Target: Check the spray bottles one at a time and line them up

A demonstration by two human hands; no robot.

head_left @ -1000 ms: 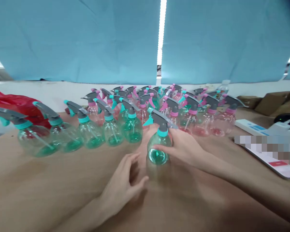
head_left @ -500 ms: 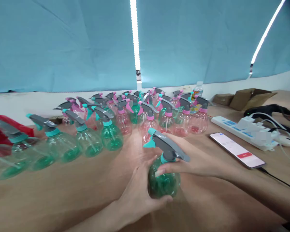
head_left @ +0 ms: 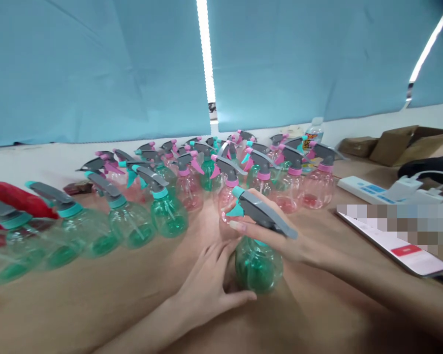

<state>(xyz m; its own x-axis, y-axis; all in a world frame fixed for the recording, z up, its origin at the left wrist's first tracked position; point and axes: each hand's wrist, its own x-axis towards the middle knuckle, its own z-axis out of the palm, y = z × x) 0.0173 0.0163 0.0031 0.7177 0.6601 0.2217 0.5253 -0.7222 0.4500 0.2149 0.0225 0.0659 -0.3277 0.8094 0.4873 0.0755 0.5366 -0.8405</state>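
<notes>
A green spray bottle (head_left: 259, 265) with a grey and turquoise trigger head stands before me, tilted slightly. My right hand (head_left: 271, 233) is closed round its neck just under the head, its fingers reaching past the turquoise trigger. Beside the bottle's left side lies my left hand (head_left: 212, 282), fingers stretched and thumb out by the base, with a gap between palm and bottle. Close behind is a pink spray bottle (head_left: 229, 189), partly covered by my right hand. To the left, a green spray bottle (head_left: 170, 216) leads a slanting row of similar ones.
Several pink and green spray bottles crowd the back of the table (head_left: 133, 305). At right are a phone (head_left: 376, 236), a white power strip (head_left: 362, 189) with chargers, and an open cardboard box (head_left: 395, 145). A red bag (head_left: 18, 201) sits at far left.
My left hand has loosened from the bottle's side. My right fingers have shifted up from the bottle's shoulder toward the trigger. The view has moved slightly closer.
</notes>
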